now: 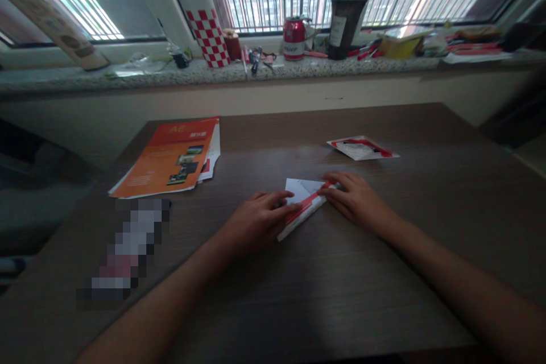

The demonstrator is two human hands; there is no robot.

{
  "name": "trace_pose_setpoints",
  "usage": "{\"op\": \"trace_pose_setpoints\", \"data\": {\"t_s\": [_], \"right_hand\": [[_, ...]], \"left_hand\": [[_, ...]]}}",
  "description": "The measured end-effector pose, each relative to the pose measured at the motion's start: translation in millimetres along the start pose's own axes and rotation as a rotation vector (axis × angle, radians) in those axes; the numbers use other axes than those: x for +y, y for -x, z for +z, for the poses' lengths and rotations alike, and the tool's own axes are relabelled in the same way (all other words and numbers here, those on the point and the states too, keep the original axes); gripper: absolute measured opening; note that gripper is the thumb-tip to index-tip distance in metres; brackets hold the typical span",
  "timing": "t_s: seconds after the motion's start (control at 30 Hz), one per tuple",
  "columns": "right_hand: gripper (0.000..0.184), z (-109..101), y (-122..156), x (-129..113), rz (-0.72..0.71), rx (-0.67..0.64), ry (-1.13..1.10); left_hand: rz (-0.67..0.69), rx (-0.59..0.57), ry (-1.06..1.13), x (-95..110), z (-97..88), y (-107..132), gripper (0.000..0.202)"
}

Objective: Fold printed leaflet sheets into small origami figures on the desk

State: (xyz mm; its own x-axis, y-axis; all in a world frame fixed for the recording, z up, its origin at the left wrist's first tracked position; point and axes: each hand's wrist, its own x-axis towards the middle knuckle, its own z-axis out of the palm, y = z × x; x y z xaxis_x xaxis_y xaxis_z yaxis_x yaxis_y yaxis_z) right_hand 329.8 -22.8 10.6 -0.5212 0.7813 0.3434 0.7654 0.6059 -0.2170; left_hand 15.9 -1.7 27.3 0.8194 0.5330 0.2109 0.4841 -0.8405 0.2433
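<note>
Pressing a folded white-and-red paper sheet point(303, 205) flat on the brown wooden counter point(384, 273), both hands' fingers point(279, 205) spread open on it, gripping nothing, probably creasing that fold harder next.

White, red-striped folded paper point(303, 205); orange booklet point(168, 159); red-checked bottle point(200, 8).

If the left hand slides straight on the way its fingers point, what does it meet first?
The left hand points right and slightly away, already touching the folded paper. Past it, the right hand probably comes first, though depth is unclear.
</note>
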Motion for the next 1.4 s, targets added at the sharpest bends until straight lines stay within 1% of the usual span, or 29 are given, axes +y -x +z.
{"op": "trace_pose_setpoints", "data": {"t_s": [0.1,0.23,0.3,0.37,0.43,0.53,0.67,0.77,0.87,1.03,1.17,1.4], "right_hand": [[0.028,0.0,0.9,1.4,0.005,-0.001,0.002],[0.037,1.2,2.5,2.3,-0.013,-0.033,-0.017],[0.04,1.9,3.1,2.8,-0.017,-0.049,-0.008],[0.043,1.4,3.4,2.9,-0.013,-0.049,-0.007],[0.044,-1.1,3.7,1.9,-0.01,-0.029,-0.02],[0.042,-8.0,5.0,-2.1,-0.042,-0.017,-0.055],[0.038,-15.1,8.1,-8.1,-0.102,-0.048,-0.13],[0.038,-13.7,9.5,-9.3,-0.125,-0.076,-0.189],[0.039,-10.2,9.7,-8.5,-0.124,-0.106,-0.219],[0.04,-9.4,9.2,-7.9,-0.119,-0.169,-0.238],[0.041,-9.9,8.4,-8.3,-0.105,-0.159,-0.272],[0.034,-5.8,4.7,-6.7,-0.088,-0.124,-0.279]], "left_hand": [[0.044,-0.061,0.044,3.6,-4.5,0.4,0.035],[0.133,-0.157,0.101,3.8,-6.6,0.7,0.05],[0.142,-0.19,0.109,4.2,-5.8,1.1,0.053],[0.121,-0.204,0.095,6.6,-4.4,1.4,0.053],[0.088,-0.201,0.061,11.0,-2.7,1.1,0.052],[0.054,-0.187,0.009,19.9,-0.4,-0.1,0.051],[0.034,-0.157,-0.02,30.5,1.3,-1.6,0.051],[0.029,-0.154,-0.025,34.7,2.0,-1.8,0.051],[0.034,-0.15,-0.019,34.2,3.7,-1.2,0.05],[0.091,-0.129,0.019,27.3,7.7,-0.6,0.051],[0.102,-0.129,0.057,24.7,9.3,-1.9,0.052],[0.066,-0.114,0.022,25.7,13.9,-5.2,0.059]]}}
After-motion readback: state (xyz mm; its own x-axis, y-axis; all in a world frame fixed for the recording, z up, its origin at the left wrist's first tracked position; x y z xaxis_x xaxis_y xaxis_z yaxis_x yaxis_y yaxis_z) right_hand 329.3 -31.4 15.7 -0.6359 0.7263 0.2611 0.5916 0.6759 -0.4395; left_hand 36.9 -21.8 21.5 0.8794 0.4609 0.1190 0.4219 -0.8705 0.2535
